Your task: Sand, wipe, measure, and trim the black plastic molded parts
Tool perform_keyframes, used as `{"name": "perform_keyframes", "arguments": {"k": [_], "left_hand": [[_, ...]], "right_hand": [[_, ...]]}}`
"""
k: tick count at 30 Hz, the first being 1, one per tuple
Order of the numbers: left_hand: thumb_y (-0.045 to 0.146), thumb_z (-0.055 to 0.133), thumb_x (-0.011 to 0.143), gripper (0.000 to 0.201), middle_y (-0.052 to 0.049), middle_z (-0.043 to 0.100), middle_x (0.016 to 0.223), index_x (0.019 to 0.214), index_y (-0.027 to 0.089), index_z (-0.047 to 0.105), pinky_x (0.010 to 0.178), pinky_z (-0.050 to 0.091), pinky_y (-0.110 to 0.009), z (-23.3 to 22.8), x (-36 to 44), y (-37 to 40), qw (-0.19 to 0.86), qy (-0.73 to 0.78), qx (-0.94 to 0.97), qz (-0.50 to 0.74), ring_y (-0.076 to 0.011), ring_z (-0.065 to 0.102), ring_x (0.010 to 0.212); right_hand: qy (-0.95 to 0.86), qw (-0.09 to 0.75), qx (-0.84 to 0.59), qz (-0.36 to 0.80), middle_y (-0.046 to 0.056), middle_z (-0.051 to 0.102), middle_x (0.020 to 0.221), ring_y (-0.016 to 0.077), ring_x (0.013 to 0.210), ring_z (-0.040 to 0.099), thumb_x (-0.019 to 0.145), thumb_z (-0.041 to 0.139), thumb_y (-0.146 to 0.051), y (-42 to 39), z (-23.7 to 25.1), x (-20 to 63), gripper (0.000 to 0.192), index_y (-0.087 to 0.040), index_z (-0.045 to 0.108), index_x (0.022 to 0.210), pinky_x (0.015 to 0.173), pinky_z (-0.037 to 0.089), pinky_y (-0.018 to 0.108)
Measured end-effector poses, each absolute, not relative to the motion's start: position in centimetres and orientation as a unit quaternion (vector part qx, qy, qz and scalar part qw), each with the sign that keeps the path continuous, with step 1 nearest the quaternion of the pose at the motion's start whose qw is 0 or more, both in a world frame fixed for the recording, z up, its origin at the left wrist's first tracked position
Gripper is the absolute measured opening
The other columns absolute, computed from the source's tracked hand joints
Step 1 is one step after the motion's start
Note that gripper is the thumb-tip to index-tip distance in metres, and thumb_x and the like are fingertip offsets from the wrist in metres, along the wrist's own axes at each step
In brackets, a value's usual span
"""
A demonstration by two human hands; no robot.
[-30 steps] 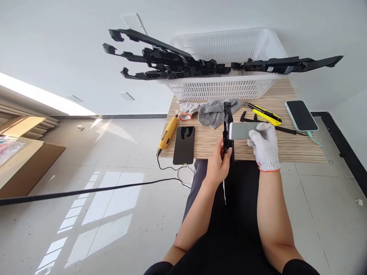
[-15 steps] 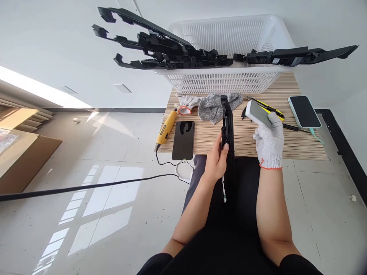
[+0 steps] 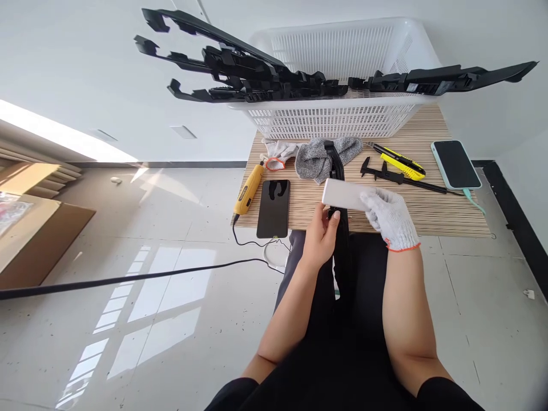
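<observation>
1. The white plastic basket (image 3: pixel 325 122) sits at the back of the tabletop (image 3: pixel 454 220). Long black parts (image 3: pixel 240 73) lie in it and poke out past both ends.
2. At your left is a cardboard box (image 3: pixel 64 237), with see-through plastic (image 3: pixel 12 210) at its top.
3. Your bare left grip (image 3: pixel 320 240) pinches a black plastic strip (image 3: pixel 338 166) in front of you, over the near edge. It is thin, shiny and bumpy.
4. The strip's long way points away from you. Its far end tips a bit left, over the grey cloth (image 3: pixel 311 164).
5. Your gloved right grip (image 3: pixel 390 220) pinches a flat white block (image 3: pixel 345 194) sideways across the strip. You cannot tell if they touch.
</observation>
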State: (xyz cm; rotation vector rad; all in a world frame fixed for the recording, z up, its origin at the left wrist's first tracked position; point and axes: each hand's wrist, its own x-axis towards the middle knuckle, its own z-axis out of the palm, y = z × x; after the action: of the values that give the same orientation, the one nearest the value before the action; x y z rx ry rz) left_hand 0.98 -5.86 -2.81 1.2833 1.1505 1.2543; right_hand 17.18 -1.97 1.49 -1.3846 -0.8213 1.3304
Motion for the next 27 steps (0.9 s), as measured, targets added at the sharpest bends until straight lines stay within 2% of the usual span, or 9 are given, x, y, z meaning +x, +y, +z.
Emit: {"name": "perform_keyframes", "arguments": {"k": [2, 5, 7, 11, 15, 20, 24, 27], "left_hand": [[0.052, 0.052, 0.098, 0.05, -0.005, 0.068, 0.1, 0.14, 0.028, 0.046, 0.084, 0.057, -0.036, -2.9, 1.0, -5.9, 0.489, 0.473, 0.518, 0.518, -0.0199, 0.072, 0.088], [0.051, 0.052, 0.098, 0.048, -0.004, 0.068, 0.097, 0.139, 0.027, 0.045, 0.085, 0.057, -0.036, -3.0, 1.0, -5.9, 0.491, 0.482, 0.515, 0.511, -0.0184, 0.072, 0.084], [0.051, 0.053, 0.098, 0.046, -0.004, 0.068, 0.098, 0.136, 0.027, 0.046, 0.085, 0.057, -0.035, -3.0, 0.9, -5.9, 0.496, 0.482, 0.514, 0.508, -0.0182, 0.072, 0.084], [0.051, 0.053, 0.098, 0.049, -0.006, 0.07, 0.112, 0.139, 0.028, 0.043, 0.085, 0.057, -0.034, -2.6, 1.0, -6.0, 0.524, 0.455, 0.508, 0.51, -0.0195, 0.072, 0.092], [0.049, 0.055, 0.097, 0.041, -0.007, 0.068, 0.118, 0.132, 0.027, 0.049, 0.09, 0.056, -0.034, -2.4, 1.0, -5.9, 0.529, 0.444, 0.504, 0.519, -0.0215, 0.071, 0.104], [0.049, 0.056, 0.097, 0.05, -0.005, 0.07, 0.107, 0.14, 0.028, 0.043, 0.084, 0.058, -0.034, -2.9, 1.2, -5.7, 0.533, 0.426, 0.51, 0.524, -0.0188, 0.073, 0.091], [0.049, 0.057, 0.096, 0.049, -0.006, 0.07, 0.112, 0.138, 0.028, 0.045, 0.088, 0.056, -0.035, -3.5, 1.3, -5.5, 0.529, 0.419, 0.514, 0.529, -0.0181, 0.072, 0.092], [0.049, 0.058, 0.096, 0.05, -0.005, 0.07, 0.107, 0.139, 0.027, 0.044, 0.084, 0.057, -0.034, -3.6, 1.3, -5.3, 0.534, 0.405, 0.512, 0.537, -0.0177, 0.072, 0.088]], "right_hand": [[-0.318, 0.518, -0.593, 0.529, -0.007, 0.039, 0.044, 0.0053, 0.033, 0.035, 0.072, 0.078, -0.053, -1.7, 1.7, 16.5, 0.039, -0.021, 0.054, 0.07, 0.028, 0.022, 0.016], [-0.33, 0.475, -0.599, 0.553, -0.005, 0.043, 0.046, 0.0058, 0.034, 0.038, 0.075, 0.073, -0.06, -1.5, 1.7, 16.0, 0.046, -0.02, 0.051, 0.068, 0.029, 0.025, 0.016], [-0.355, 0.454, -0.603, 0.551, -0.003, 0.048, 0.05, 0.0073, 0.036, 0.045, 0.075, 0.073, -0.06, -1.5, 1.6, 15.9, 0.045, -0.02, 0.054, 0.069, 0.03, 0.031, 0.017], [-0.343, 0.518, -0.632, 0.463, -0.001, 0.056, 0.058, 0.0109, 0.041, 0.054, 0.081, 0.066, -0.06, -1.6, 1.4, 16.0, 0.041, -0.02, 0.059, 0.079, 0.033, 0.041, 0.02], [-0.416, 0.472, -0.615, 0.476, -0.001, 0.059, 0.061, 0.0112, 0.045, 0.057, 0.079, 0.071, -0.055, -1.5, 1.2, 16.1, 0.037, -0.019, 0.063, 0.084, 0.036, 0.044, 0.02], [-0.341, 0.574, -0.598, 0.444, -0.004, 0.055, 0.058, 0.0078, 0.042, 0.05, 0.082, 0.066, -0.058, -1.1, 1.0, 16.9, 0.039, -0.022, 0.058, 0.091, 0.033, 0.033, 0.016], [-0.392, 0.519, -0.554, 0.52, -0.006, 0.05, 0.057, 0.0051, 0.039, 0.043, 0.072, 0.078, -0.053, -0.7, 0.9, 17.5, 0.039, -0.02, 0.06, 0.085, 0.033, 0.029, 0.017], [-0.347, 0.586, -0.571, 0.458, -0.006, 0.052, 0.058, 0.0055, 0.039, 0.043, 0.075, 0.073, -0.057, -0.3, 0.8, 17.8, 0.041, -0.022, 0.059, 0.09, 0.033, 0.028, 0.017]]}}
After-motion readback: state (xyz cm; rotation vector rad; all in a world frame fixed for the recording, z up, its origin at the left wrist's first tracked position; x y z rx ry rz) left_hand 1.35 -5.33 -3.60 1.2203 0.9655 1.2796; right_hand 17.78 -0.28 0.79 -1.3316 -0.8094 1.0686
